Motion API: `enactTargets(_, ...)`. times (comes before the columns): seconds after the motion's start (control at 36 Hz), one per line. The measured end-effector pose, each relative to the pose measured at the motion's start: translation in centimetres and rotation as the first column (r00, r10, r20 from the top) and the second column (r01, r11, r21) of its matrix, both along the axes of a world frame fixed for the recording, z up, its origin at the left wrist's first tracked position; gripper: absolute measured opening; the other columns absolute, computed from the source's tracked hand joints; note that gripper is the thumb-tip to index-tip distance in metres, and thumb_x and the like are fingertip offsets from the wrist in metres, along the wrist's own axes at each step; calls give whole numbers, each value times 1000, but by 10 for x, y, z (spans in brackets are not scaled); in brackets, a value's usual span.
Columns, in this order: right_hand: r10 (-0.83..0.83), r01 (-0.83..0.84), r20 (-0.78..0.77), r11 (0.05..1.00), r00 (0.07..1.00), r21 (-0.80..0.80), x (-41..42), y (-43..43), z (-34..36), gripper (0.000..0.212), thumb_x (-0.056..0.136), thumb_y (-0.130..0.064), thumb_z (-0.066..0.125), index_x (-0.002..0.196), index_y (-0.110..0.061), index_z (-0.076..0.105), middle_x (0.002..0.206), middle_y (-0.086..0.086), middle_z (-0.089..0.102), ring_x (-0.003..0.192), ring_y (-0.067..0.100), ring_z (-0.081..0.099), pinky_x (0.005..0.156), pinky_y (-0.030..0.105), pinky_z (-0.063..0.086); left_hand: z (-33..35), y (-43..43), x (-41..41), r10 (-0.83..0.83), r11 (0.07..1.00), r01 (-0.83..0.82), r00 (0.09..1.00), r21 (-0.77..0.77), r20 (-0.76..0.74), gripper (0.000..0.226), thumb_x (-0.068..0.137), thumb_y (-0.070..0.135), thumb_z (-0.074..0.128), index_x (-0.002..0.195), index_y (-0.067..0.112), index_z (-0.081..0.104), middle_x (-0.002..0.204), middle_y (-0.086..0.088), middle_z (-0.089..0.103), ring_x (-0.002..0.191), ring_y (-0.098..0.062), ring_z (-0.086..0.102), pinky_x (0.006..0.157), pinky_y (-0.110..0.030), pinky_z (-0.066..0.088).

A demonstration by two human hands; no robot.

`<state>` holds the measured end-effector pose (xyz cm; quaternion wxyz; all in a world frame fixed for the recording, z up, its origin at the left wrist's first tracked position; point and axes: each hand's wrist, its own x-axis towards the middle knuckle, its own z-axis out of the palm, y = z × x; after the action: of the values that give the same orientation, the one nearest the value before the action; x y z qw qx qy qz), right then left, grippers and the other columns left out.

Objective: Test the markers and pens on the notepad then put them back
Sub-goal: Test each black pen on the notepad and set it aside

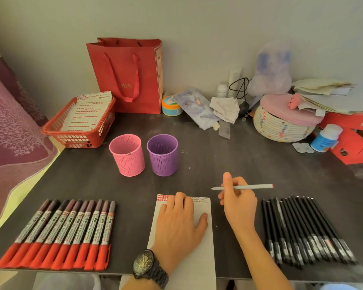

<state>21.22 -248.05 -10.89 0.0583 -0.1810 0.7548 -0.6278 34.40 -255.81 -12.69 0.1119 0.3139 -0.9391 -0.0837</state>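
A: Where's the left hand (pixel 180 218)?

B: Flat on the notepad (pixel 205 248), palm down, fingers straight and a little spread, thumb out to the side. It grips nothing and just presses on the paper. There's a dark watch (pixel 149 266) on that wrist.

A: And the right hand (pixel 238 203)?

B: It's curled round a pale pen (pixel 254 186), thumb sticking up, fingers wrapped under the barrel. The pen lies nearly level, tip pointing left, red end out to the right. It's held over the dark table (pixel 218 155), just past the notepad's top right corner.

A: The notepad itself?

B: In the middle, at the near edge of the table. Red marks and a line of small writing run along its top.

A: What about the other pens?

B: A row of markers (pixel 57 233) with red caps lies side by side on the left. A row of black pens (pixel 302 233) lies on the right. Both rows are apart from the notepad.

A: Anything further back?

B: A pink cup (pixel 127 155) and a purple cup (pixel 162 154), upright, just beside each other.
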Motion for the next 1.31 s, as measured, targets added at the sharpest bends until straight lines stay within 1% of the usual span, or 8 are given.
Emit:
enactTargets(0.14, 165, -125, 177, 967, 970, -221, 19, 19, 3, 19, 104, -15, 49, 96, -14, 66, 82, 8, 75, 60, 19, 65, 52, 23, 51, 7, -9, 1, -38, 995, 29, 994, 91, 100, 52, 91, 74, 28, 113, 30, 46, 124, 12, 42, 110, -10, 40, 96, -26, 38)
enactTargets(0.22, 223, -142, 268, 946, 937, -291, 34, 35, 8, 20, 104, -11, 47, 99, -11, 66, 86, 13, 75, 58, 20, 64, 50, 24, 50, 18, -15, 3, -72, 984, 57, 993, 169, 89, 38, 93, 68, 39, 99, 31, 43, 108, 15, 40, 99, -7, 38, 88, -22, 39)
enactTargets(0.31, 255, -79, 428, 919, 867, -386, 43, 48, 17, 17, 103, -11, 47, 94, -10, 62, 84, 20, 74, 51, 21, 60, 43, 26, 45, 25, -19, 7, -75, 950, 93, 995, 297, -72, 20, 100, 43, 41, 87, 28, 41, 92, 15, 39, 86, -9, 40, 75, -22, 34)
enactTargets(0.39, 284, -23, 527, 894, 801, -448, 45, 61, 29, 10, 98, -15, 53, 91, -9, 58, 82, 23, 73, 44, 21, 55, 39, 28, 40, 31, -20, 15, -6, 859, 142, 963, 492, -268, 23, 103, 26, 36, 81, 31, 41, 86, 11, 42, 81, -9, 44, 69, -17, 33)
enactTargets(0.5, 309, -37, 499, 876, 810, -482, 46, 76, 49, 17, 75, -32, 67, 82, -17, 72, 81, 20, 73, 44, 18, 52, 40, 27, 39, 43, -15, 15, 8, 830, 197, 931, 521, -365, 22, 103, 21, 43, 91, 36, 54, 90, 16, 54, 89, -3, 54, 74, -9, 39)
enactTargets(0.67, 313, -61, 431, 861, 846, -505, 42, 91, 69, 25, 68, -40, 72, 84, -21, 76, 85, 18, 74, 47, 16, 52, 43, 28, 39, 68, -6, 4, -102, 785, 319, 911, 530, -399, 36, 92, 45, 50, 125, 57, 50, 101, 25, 57, 98, -1, 59, 80, -8, 46)
enactTargets(0.86, 365, -119, 389, 840, 846, -529, 35, 106, 79, 26, 70, -36, 69, 88, -17, 76, 87, 22, 73, 48, 19, 57, 42, 25, 46, 90, 3, -3, -102, 726, 415, 853, 548, -512, 35, 84, 29, 76, 102, 52, 56, 91, 14, 73, 86, -12, 69, 78, -19, 52)
enactTargets(1.31, 368, -157, 368, 856, 854, -492, 38, 107, 77, 23, 72, -34, 67, 84, -16, 75, 79, 21, 71, 48, 21, 57, 44, 26, 47, 97, 11, -1, -125, 753, 397, 869, 524, -479, 26, 72, 50, 70, 97, 54, 64, 91, 25, 70, 92, -2, 64, 72, -10, 48)
